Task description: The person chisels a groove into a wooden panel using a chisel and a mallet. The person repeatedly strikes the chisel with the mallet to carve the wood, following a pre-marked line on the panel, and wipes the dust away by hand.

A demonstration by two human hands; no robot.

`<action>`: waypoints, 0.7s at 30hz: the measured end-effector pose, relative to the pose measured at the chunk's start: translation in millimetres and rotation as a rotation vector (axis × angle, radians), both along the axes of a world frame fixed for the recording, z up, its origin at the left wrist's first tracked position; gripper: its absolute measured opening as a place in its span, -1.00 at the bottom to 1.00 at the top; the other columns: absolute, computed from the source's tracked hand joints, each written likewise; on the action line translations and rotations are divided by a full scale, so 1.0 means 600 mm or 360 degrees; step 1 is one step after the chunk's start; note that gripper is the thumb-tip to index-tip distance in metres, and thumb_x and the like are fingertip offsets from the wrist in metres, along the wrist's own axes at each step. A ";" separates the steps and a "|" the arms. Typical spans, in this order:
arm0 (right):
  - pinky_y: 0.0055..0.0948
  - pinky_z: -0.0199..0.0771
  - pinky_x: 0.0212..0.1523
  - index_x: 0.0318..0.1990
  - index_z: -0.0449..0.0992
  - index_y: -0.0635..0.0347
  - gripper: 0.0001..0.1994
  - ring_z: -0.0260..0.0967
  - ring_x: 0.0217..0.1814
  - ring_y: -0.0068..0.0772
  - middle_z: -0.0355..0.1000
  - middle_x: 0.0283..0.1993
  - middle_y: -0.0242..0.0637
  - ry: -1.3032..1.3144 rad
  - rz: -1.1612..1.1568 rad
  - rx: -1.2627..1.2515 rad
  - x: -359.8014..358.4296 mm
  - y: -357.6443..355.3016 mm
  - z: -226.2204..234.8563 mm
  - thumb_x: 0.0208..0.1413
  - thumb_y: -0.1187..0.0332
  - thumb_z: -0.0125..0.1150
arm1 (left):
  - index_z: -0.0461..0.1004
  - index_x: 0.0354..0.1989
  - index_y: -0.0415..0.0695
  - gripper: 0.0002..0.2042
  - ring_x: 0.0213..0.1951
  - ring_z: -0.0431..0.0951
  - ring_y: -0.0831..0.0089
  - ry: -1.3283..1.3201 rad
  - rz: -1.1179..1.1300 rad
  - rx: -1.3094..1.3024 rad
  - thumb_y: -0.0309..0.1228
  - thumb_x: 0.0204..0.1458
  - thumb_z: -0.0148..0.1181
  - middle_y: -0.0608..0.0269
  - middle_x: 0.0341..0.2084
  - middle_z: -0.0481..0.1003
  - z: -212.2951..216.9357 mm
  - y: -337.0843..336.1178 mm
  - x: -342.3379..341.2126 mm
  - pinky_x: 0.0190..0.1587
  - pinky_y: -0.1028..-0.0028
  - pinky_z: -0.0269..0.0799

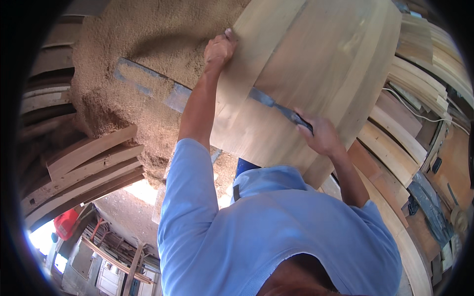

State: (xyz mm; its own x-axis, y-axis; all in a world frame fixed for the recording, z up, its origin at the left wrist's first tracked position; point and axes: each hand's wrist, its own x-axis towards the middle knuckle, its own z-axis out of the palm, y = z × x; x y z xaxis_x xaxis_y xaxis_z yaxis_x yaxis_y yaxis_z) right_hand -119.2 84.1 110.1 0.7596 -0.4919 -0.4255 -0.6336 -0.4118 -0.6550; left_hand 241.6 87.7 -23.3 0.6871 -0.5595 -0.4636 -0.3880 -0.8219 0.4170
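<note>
A broad, pale wooden panel [316, 64] made of joined boards lies in front of me, its grain running lengthwise. My left hand [219, 49] is closed on the panel's left edge, its fingertips partly hidden. In my right hand [321, 135] is a putty knife [264, 97] with a dark handle. Its flat metal blade points left and rests low against the panel's face, near a seam between boards. A bluish-grey metal bar [175, 96], partly dusted over, runs under my left forearm.
Sawdust [163, 29] spreads thickly to the left of the panel. Stacked planks [94, 158] stand at the left, and more boards [390, 143] crowd the right side. A white cord [424, 117] trails over the right-hand boards. A red object [65, 224] shows at the lower left.
</note>
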 end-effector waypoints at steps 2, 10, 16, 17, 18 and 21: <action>-0.16 0.48 0.07 0.25 0.48 0.17 -0.53 0.51 0.03 0.15 0.56 -0.02 0.10 0.0154 -0.0049 0.0179 -0.043 -0.003 0.009 0.19 0.27 0.20 | 0.59 0.08 -0.18 -0.31 0.20 0.47 -0.20 -0.0019 0.0005 0.0029 0.13 0.33 -0.37 -0.26 0.09 0.52 -0.006 0.000 0.000 0.28 0.05 0.35; -0.17 0.47 0.07 0.22 0.50 0.22 -0.54 0.52 0.01 0.13 0.55 -0.05 0.10 0.0147 -0.0048 0.0117 0.063 0.044 -0.014 0.19 0.25 0.20 | 0.54 0.12 -0.24 -0.25 0.24 0.40 -0.23 0.0051 -0.0022 -0.0073 0.18 0.34 -0.41 -0.28 0.14 0.47 -0.014 0.002 -0.003 0.32 0.02 0.28; -0.20 0.47 0.03 0.22 0.47 0.31 -0.52 0.53 -0.08 0.06 0.55 -0.10 0.09 0.0087 -0.0237 0.0231 -0.053 0.013 -0.029 0.20 0.24 0.18 | 0.16 0.44 -0.18 -0.28 0.36 0.21 -0.31 -0.0165 -0.0236 -0.0273 0.15 0.32 -0.27 -0.42 0.29 0.27 0.014 0.045 -0.009 0.39 -0.01 0.14; -0.21 0.46 0.01 0.25 0.45 0.33 -0.50 0.53 -0.10 0.01 0.55 -0.07 0.06 0.0018 -0.0331 0.0172 -0.097 0.011 -0.039 0.21 0.26 0.16 | 0.05 0.49 -0.16 -0.26 0.42 0.10 -0.32 -0.0473 -0.0457 -0.0368 0.14 0.31 -0.24 -0.43 0.38 0.14 0.002 0.066 -0.028 0.45 -0.04 0.02; -0.24 0.47 -0.02 0.28 0.43 0.33 -0.49 0.52 -0.14 -0.08 0.55 -0.06 0.01 0.0044 -0.0482 0.0242 -0.114 0.008 -0.031 0.22 0.26 0.15 | 0.05 0.50 -0.15 -0.23 0.47 -0.04 -0.31 -0.0679 -0.0602 -0.0326 0.16 0.28 -0.16 -0.39 0.44 0.01 -0.009 0.099 -0.055 0.47 -0.09 -0.11; -0.33 0.46 -0.12 0.34 0.37 0.32 -0.46 0.47 -0.22 -0.35 0.53 -0.05 -0.14 0.0033 -0.0888 0.0494 -0.124 0.007 0.007 0.25 0.28 0.13 | -0.11 0.56 -0.15 -0.04 0.51 -0.24 -0.33 -0.0708 -0.0953 -0.0485 0.26 0.16 0.04 -0.43 0.48 -0.14 0.002 0.211 -0.147 0.47 -0.25 -0.37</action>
